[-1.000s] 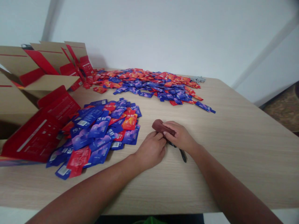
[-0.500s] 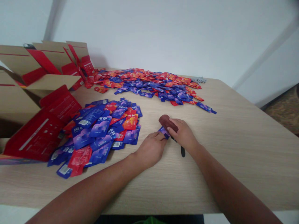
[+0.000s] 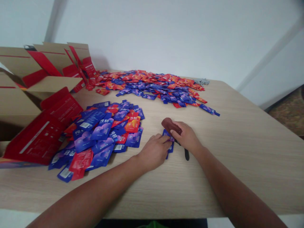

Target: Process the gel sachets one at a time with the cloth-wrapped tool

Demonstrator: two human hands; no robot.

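In the head view a small blue-purple pouch (image 3: pixel 170 151) lies on the table, turned lengthwise towards me. My left hand (image 3: pixel 155 151) is closed on it, the fingers pressing on its middle and covering part of it. My right hand (image 3: pixel 187 134) grips a brown, rounded tool (image 3: pixel 167 124) with a black end that sticks out below the palm. The tool's front reaches over the pouch's upper right edge; its underside is hidden. To the left of my left hand is a loose heap of blue and red pouches (image 3: pixel 102 129).
Opened red and brown cardboard boxes (image 3: pixel 39 139) stand along the left. A long pile of red and blue pouches (image 3: pixel 152 84) runs along the back against the wall. A single blue pouch (image 3: pixel 209 109) lies at its right end, and a grey crumpled cloth (image 3: pixel 201 81) behind it.
The pouch under my left hand has turned and now shows below the fingers as well as above. My right hand and the brown tool have hardly moved.
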